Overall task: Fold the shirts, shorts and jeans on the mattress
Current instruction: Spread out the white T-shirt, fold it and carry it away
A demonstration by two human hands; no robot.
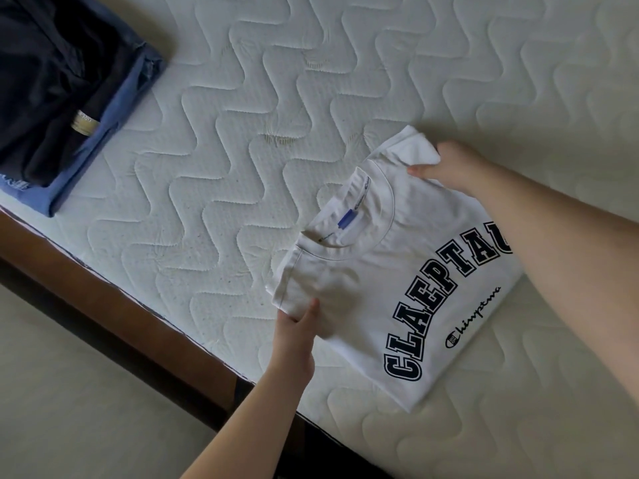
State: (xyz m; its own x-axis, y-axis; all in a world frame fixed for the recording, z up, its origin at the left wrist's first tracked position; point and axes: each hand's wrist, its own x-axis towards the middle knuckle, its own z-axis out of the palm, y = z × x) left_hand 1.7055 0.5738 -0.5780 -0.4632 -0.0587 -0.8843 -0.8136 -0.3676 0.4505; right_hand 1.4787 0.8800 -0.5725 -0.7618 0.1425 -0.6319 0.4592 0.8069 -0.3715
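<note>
A white T-shirt [387, 271] with big dark block letters lies folded into a rectangle on the quilted mattress [242, 140], print and collar facing up. My left hand [297, 333] pinches its near shoulder corner, thumb on top and fingers under the cloth. My right hand [449, 164] grips the far shoulder corner, thumb on top, with a small flap of fabric bunched in it. My right forearm crosses the end of the lettering.
A folded stack [65, 98] with dark navy clothing on top of a blue garment sits at the mattress's upper left corner. The brown wooden bed frame [114, 316] runs diagonally along the near edge, with pale floor [86, 392] below it.
</note>
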